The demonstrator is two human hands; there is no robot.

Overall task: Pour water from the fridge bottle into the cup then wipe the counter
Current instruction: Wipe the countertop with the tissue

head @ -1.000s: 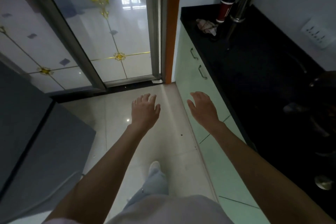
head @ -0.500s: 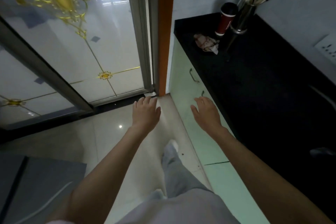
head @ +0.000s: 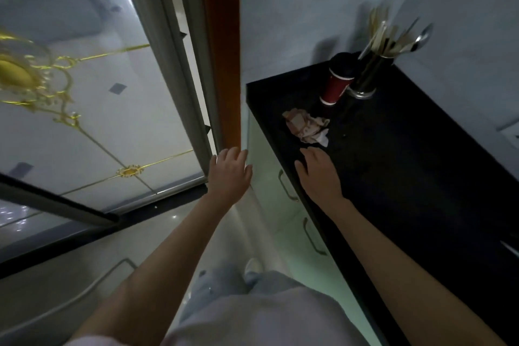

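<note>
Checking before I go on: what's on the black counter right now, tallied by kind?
Red cup: 1
Metal utensil holder, with cutlery too blurred to count: 1
Crumpled cloth: 1
Total: 3
Both hands are empty; the right hand is nearest the cloth.

The near and right stretch of the black tabletop (head: 421, 191) lies bare, while at its far left end a crumpled cloth (head: 307, 126), red cup (head: 335, 87) and utensil holder (head: 365, 78) crowd together.
</note>
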